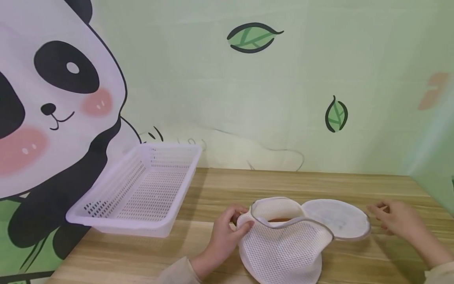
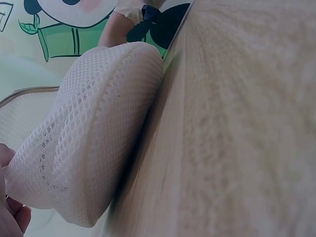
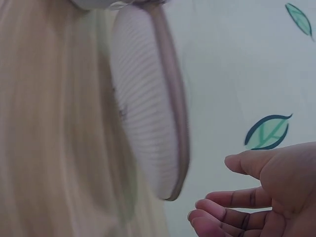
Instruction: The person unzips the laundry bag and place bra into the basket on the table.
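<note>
A white mesh laundry bag [image 1: 283, 250] with grey trim stands on the table, its mouth partly open. Something orange-brown [image 1: 281, 220] shows inside, too little of it to name. My left hand [image 1: 227, 232] pinches the bag's rim on the left, thumb outside; the left wrist view has the bag's mesh side [image 2: 106, 128] filling its middle. The bag's round lid [image 1: 337, 217] is folded back to the right. Just beyond the lid's right edge is my right hand [image 1: 399, 219], loosely curled and holding nothing. In the right wrist view a gap separates its fingers [image 3: 237, 197] from the lid [image 3: 145, 98].
A white plastic basket [image 1: 184, 197] with perforated walls stands at the back left of the wooden table [image 1: 220, 189]. Behind the table hangs a pale green backdrop [image 1: 191, 79] printed with a panda and leaves.
</note>
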`<state>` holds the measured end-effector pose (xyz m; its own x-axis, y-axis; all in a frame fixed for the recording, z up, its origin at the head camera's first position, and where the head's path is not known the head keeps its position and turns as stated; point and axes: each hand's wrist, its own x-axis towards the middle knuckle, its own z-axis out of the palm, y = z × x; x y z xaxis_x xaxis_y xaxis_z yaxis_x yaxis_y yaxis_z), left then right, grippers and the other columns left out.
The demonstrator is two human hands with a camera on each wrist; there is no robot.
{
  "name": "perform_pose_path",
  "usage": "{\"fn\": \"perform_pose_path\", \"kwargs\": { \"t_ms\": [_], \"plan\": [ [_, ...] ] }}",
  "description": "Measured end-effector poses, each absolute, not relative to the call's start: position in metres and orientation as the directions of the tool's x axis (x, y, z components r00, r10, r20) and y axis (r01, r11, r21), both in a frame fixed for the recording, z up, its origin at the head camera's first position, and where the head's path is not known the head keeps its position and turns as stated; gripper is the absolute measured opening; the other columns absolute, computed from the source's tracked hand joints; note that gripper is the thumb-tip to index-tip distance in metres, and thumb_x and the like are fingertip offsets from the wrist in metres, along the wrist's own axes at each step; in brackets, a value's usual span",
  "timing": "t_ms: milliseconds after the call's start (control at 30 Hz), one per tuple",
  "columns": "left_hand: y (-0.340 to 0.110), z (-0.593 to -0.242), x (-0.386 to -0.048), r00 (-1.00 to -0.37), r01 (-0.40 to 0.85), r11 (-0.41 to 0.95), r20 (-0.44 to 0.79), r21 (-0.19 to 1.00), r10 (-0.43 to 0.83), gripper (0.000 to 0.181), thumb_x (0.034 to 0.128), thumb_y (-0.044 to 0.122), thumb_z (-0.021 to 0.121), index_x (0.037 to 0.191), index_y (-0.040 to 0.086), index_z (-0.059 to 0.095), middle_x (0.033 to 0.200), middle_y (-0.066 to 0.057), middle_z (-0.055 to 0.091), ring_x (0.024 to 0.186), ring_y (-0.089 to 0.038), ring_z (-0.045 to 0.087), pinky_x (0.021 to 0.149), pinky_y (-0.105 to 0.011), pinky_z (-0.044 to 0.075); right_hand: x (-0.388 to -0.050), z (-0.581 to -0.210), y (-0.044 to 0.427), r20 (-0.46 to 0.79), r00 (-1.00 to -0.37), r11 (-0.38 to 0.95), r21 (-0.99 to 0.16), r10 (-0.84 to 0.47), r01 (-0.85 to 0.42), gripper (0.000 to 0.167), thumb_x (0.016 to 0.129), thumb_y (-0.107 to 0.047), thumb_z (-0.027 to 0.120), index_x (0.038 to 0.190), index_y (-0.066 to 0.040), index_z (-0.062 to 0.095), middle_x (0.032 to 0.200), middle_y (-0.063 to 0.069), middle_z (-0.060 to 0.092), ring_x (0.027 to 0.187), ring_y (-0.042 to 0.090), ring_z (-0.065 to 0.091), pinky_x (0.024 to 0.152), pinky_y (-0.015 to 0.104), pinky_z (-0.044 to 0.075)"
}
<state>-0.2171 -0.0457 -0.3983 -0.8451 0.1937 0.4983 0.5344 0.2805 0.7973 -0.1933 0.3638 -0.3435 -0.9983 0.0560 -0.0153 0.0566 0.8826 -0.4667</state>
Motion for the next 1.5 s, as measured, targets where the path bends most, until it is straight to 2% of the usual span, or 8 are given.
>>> {"fn": "perform_pose_path", "kwargs": {
  "t_ms": [367,467,700,833,1000,1167,1300,1500],
  "plan": [
    [-0.046,-0.399,-0.216,-0.840,0.543,0.271,0.508,0.795,0.192,0.022,0.0787,0.008,0.076,0.098,0.009,0.063,0.069,-0.001,0.058,0.066,0.001,0.049,0.063,-0.018,0.044,-0.180,-0.321,0.344,0.140,-0.986,0.861,-0.509,0.087,0.004,0.057,0.102,-0.039,0.039,0.120,0.014,0.051,0.084,0.015,0.067,0.068,0.015,0.062,0.054,0.028,0.055],
    [-0.046,-0.400,-0.216,-0.836,0.548,0.271,0.515,0.791,0.188,0.022,0.0785,0.008,0.076,0.097,0.009,0.063,0.069,-0.001,0.058,0.066,0.001,0.049,0.063,-0.019,0.044,-0.176,-0.313,0.337,0.169,-0.981,0.860,-0.510,0.096,-0.004,0.056,0.101,-0.041,0.040,0.122,0.010,0.052,0.081,0.010,0.066,0.065,0.012,0.059,0.054,0.026,0.053],
    [-0.046,-0.401,-0.216,-0.832,0.555,0.264,0.521,0.789,0.190,0.022,0.0789,0.009,0.076,0.097,0.009,0.063,0.069,-0.001,0.057,0.066,0.001,0.049,0.063,-0.018,0.044,-0.165,-0.297,0.323,0.225,-0.971,0.868,-0.496,0.083,-0.041,0.054,0.101,-0.042,0.041,0.124,0.005,0.053,0.083,0.009,0.067,0.060,0.012,0.059,0.052,0.024,0.050],
    [-0.046,-0.402,-0.216,-0.835,0.550,0.264,0.515,0.792,0.193,0.022,0.0794,0.009,0.075,0.098,0.010,0.063,0.070,-0.001,0.058,0.067,0.001,0.049,0.063,-0.017,0.044,-0.160,-0.290,0.317,0.254,-0.965,0.863,-0.499,0.065,-0.073,0.052,0.100,-0.041,0.043,0.126,0.003,0.052,0.089,0.012,0.067,0.058,0.009,0.059,0.053,0.023,0.051],
    [-0.045,-0.401,-0.216,-0.837,0.546,0.262,0.511,0.796,0.194,0.022,0.0796,0.010,0.075,0.098,0.010,0.064,0.071,-0.001,0.058,0.067,0.001,0.050,0.062,-0.017,0.044,-0.155,-0.282,0.310,0.290,-0.956,0.861,-0.494,0.036,-0.117,0.049,0.099,-0.039,0.048,0.128,0.000,0.053,0.100,0.016,0.067,0.063,-0.003,0.057,0.053,0.022,0.051],
    [-0.046,-0.401,-0.217,-0.841,0.541,0.269,0.503,0.797,0.201,0.022,0.0803,0.011,0.075,0.099,0.012,0.064,0.071,0.000,0.059,0.066,0.001,0.050,0.062,-0.017,0.043,-0.147,-0.277,0.300,0.356,-0.934,0.858,-0.476,-0.014,-0.194,0.040,0.097,-0.031,0.054,0.125,-0.003,0.056,0.098,0.012,0.066,0.069,-0.010,0.055,0.053,0.023,0.051],
    [-0.046,-0.401,-0.217,-0.843,0.537,0.264,0.498,0.801,0.204,0.022,0.0804,0.011,0.075,0.099,0.012,0.064,0.071,0.000,0.059,0.066,0.001,0.050,0.061,-0.016,0.043,-0.141,-0.276,0.292,0.353,-0.934,0.857,-0.466,-0.047,-0.219,0.037,0.096,-0.029,0.056,0.125,-0.005,0.056,0.097,0.009,0.066,0.073,-0.011,0.053,0.053,0.022,0.051],
    [-0.046,-0.400,-0.216,-0.846,0.532,0.259,0.493,0.806,0.204,0.022,0.0805,0.012,0.075,0.099,0.012,0.064,0.071,0.000,0.060,0.066,0.000,0.050,0.061,-0.015,0.043,-0.134,-0.280,0.278,0.297,-0.953,0.868,-0.454,-0.066,-0.202,0.039,0.096,-0.032,0.057,0.126,-0.008,0.055,0.099,0.005,0.066,0.069,-0.005,0.057,0.053,0.022,0.048]
  ]
}}
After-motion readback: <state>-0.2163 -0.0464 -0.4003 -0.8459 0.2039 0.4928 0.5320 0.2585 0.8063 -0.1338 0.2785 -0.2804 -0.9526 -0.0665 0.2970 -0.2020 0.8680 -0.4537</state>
